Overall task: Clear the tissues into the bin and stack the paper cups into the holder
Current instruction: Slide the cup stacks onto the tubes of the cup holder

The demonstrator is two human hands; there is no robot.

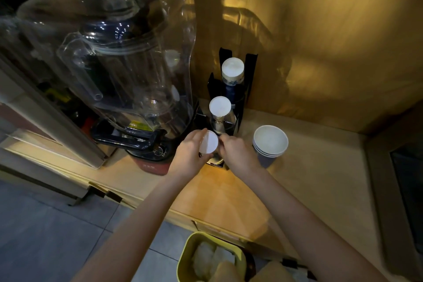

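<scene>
A black cup holder [250,68] stands on the wooden counter beside the blender. Two upside-down cup stacks sit in it, the back cup stack [232,70] and the middle cup stack [220,106]. My left hand [191,155] grips an upside-down paper cup [208,142] at the holder's front slot. My right hand [235,152] touches the same cup from the right, fingers curled against it. A nested stack of upright cups [270,142] rests on the counter to the right. The yellow-green bin [190,256] on the floor below holds crumpled tissues [210,258].
A large blender [119,64] under a clear cover fills the left of the counter, close to my left hand. A wall runs behind the holder. A dark recessed opening [409,181] lies at the counter's right end. Grey floor tiles show at lower left.
</scene>
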